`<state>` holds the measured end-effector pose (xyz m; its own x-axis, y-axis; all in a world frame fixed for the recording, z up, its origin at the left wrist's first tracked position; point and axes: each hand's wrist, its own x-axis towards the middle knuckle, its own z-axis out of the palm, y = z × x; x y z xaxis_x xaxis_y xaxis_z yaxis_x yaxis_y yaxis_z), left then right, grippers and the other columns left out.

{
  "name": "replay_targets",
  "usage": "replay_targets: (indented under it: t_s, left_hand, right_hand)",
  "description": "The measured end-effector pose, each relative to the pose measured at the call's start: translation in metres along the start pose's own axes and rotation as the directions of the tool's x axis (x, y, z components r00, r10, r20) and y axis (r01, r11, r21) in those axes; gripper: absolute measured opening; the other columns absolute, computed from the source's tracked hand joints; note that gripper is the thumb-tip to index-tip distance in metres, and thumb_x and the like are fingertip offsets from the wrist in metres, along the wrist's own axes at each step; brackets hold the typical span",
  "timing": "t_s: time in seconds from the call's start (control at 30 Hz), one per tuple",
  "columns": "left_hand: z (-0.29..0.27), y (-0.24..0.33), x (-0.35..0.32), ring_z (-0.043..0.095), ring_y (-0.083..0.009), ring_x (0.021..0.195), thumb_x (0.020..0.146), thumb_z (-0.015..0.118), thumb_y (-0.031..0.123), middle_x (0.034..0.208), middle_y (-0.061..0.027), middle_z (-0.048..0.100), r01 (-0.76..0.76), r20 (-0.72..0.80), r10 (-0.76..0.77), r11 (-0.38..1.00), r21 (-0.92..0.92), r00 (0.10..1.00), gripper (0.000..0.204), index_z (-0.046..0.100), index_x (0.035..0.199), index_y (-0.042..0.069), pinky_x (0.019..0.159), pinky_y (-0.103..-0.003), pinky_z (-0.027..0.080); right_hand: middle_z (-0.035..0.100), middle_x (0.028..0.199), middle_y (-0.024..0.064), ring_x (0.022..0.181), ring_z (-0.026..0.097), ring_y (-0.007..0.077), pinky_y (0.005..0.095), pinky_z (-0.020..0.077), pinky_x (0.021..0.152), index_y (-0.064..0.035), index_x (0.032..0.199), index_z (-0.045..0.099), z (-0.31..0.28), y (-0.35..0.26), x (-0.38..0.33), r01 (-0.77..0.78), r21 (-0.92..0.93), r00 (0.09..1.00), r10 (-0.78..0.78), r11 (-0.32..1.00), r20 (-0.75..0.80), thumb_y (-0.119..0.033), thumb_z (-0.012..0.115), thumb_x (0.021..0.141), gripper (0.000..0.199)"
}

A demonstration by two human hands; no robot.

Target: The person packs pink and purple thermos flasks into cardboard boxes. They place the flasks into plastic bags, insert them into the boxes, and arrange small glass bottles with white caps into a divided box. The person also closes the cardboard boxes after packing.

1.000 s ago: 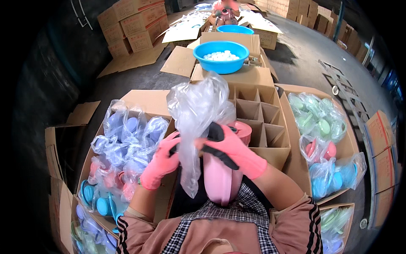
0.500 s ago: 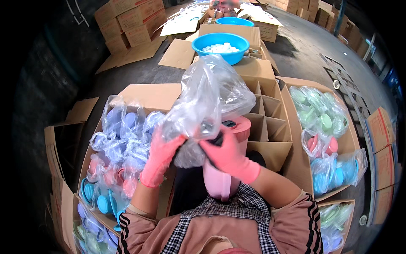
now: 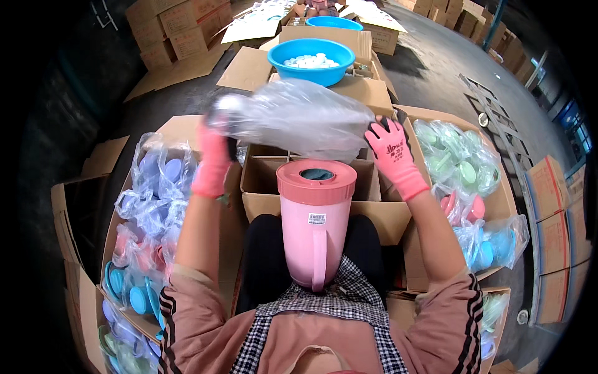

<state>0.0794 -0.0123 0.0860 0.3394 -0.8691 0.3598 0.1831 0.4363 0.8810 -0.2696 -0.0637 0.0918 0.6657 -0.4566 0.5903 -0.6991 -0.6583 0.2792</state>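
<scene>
A clear plastic bag [image 3: 305,118] is stretched sideways between my two gloved hands, blurred by motion. My left hand [image 3: 213,153], in a pink and black glove, grips its bunched left end, which seems to hold something shiny that I cannot make out. My right hand [image 3: 392,153] pinches the bag's other end. Below it a pink pitcher [image 3: 316,230] stands upright in my lap, touched by neither hand. Its darker pink lid [image 3: 316,184] is on, with a dark round opening in the middle, and its handle points toward me.
A divided cardboard box [image 3: 265,174] stands just beyond the pitcher. Boxes of bagged lilac, pink and blue plastic pieces [image 3: 152,206] lie left, with bagged green ones [image 3: 464,168] right. A blue basin [image 3: 311,62] of white pieces sits ahead. Another person [image 3: 321,7] is farther off.
My hands have moved apart and up, pulling the bunched bag out wide. My right hand has left the pitcher's side, and the pitcher now shows fully.
</scene>
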Motion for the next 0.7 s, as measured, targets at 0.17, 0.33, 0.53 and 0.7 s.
replay_targets:
  t_s: [0.17, 0.33, 0.53, 0.7]
  left_hand:
    - [-0.016, -0.156, -0.052, 0.046, -0.0393, 0.105, 0.077, 0.054, 0.014, 0.107, -0.0236, 0.051, -0.258, 0.324, -0.212, 0.288, 0.922, 0.922, 0.031, 0.052, 0.106, 0.004, 0.089, -0.041, 0.040]
    - [-0.008, -0.131, -0.085, 0.055, -0.0208, 0.085, 0.082, 0.051, 0.016, 0.092, -0.0107, 0.056, 0.352, -0.031, -0.356, 0.903, 0.245, 0.934, 0.030, 0.051, 0.106, -0.002, 0.078, -0.030, 0.044]
    - [-0.020, -0.046, -0.079, 0.055, -0.0159, 0.083, 0.079, 0.057, 0.014, 0.083, -0.0076, 0.059, 0.457, 0.471, -0.462, 0.879, 0.134, 0.752, 0.019, 0.058, 0.088, -0.002, 0.074, -0.027, 0.044]
    - [-0.045, -0.067, -0.130, 0.050, -0.0233, 0.102, 0.073, 0.059, 0.014, 0.106, -0.0074, 0.057, -0.197, 0.758, -0.468, 0.777, 0.598, 0.455, 0.029, 0.059, 0.101, 0.008, 0.094, -0.039, 0.034]
  right_hand:
    - [0.053, 0.110, 0.0193, 0.104, 0.049, 0.0336, 0.0373, 0.0382, 0.091, -0.0034, 0.107, 0.055, 0.093, -0.024, -0.096, -0.670, 0.468, 0.703, 0.290, 0.576, 0.650, -0.013, 0.058, 0.069, 0.038]
    - [0.059, 0.094, 0.0059, 0.086, 0.054, 0.0109, 0.0250, 0.0438, 0.077, 0.0022, 0.107, 0.054, 0.016, -0.055, -0.091, -0.616, 0.678, 0.480, 0.491, -0.402, 0.727, -0.003, 0.056, 0.076, 0.032]
    - [0.046, 0.119, 0.0150, 0.117, 0.037, 0.0328, 0.0380, 0.0287, 0.098, -0.0043, 0.100, 0.056, -0.023, -0.069, -0.105, -0.552, 0.765, 0.829, 0.315, 0.332, 0.462, -0.004, 0.058, 0.072, 0.028]
    - [0.054, 0.102, 0.0154, 0.104, 0.045, 0.0347, 0.0423, 0.0335, 0.095, -0.0021, 0.090, 0.059, -0.045, -0.125, -0.150, -0.470, 0.669, 0.763, -0.116, 0.576, 0.636, -0.009, 0.057, 0.064, 0.027]
